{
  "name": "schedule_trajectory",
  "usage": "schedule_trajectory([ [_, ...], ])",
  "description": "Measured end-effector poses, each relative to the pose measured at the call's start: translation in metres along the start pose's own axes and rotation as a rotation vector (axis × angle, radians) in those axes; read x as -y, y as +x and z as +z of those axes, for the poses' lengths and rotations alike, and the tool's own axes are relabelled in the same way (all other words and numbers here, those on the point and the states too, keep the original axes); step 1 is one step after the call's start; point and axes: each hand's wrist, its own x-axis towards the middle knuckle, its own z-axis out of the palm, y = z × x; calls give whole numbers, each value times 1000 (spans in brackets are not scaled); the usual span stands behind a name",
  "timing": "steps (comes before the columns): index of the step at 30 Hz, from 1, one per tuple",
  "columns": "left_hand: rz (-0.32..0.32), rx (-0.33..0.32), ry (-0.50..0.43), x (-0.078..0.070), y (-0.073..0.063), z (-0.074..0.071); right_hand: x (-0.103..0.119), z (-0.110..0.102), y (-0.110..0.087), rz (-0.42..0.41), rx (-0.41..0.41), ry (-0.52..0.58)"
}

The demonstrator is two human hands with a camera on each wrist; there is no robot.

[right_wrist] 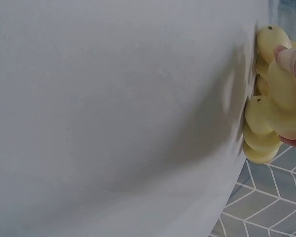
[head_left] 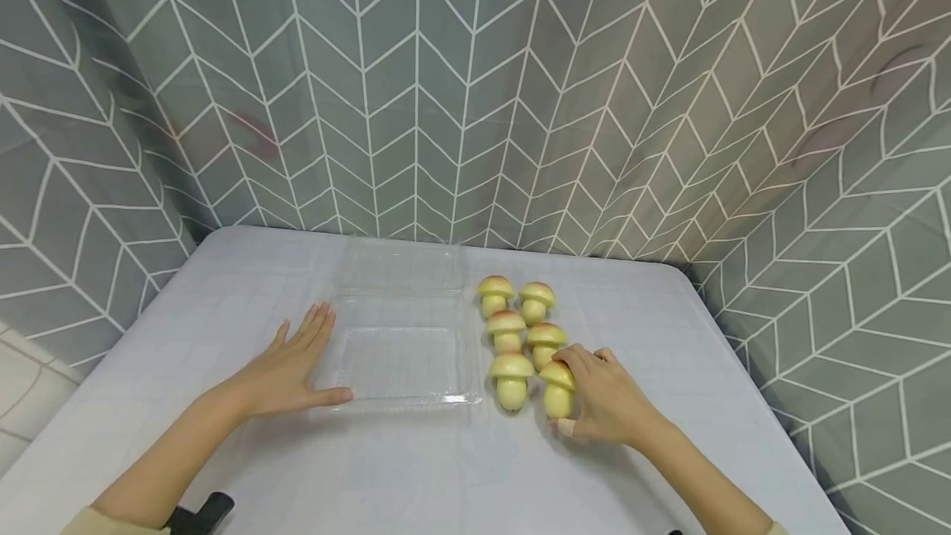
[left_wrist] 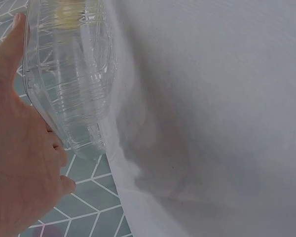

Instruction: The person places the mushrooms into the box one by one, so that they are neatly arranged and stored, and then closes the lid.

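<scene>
A clear plastic clamshell box [head_left: 401, 362] lies unfolded on the table, its lid [head_left: 404, 267] toward the back. My left hand [head_left: 286, 370] is at the box's left side, fingers spread and straight, thumb along the front left corner; the left wrist view shows the hand against the box wall [left_wrist: 69, 89]. To the right of the box, several yellow toy mushrooms [head_left: 511, 382] with reddish-tinged caps stand in two columns. With thumb and fingers, my right hand [head_left: 612, 399] grips the front right mushroom [head_left: 557, 399]. In the right wrist view, that mushroom [right_wrist: 286, 89] appears tilted above the others.
A white cloth covers the table [head_left: 416, 477]. Behind and at both sides hangs a grey curtain [head_left: 446, 106] with white chevron lines. A black strap piece [head_left: 204, 514] shows at my left wrist.
</scene>
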Motion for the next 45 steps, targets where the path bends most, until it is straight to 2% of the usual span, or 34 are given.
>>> schedule_trajectory([
  [12,-20,6,-10,1,-1,2,-9,-25,23,36,-53,9],
  [25,-38,14,-1,-3,1,2,-11,-38,45,-45,-206,3],
  [35,-40,11,-20,-6,1,-4,-2,-45,74,-62,-206,59],
  [45,-45,17,-25,-5,3,-2,6,-50,107,-96,-194,138],
])
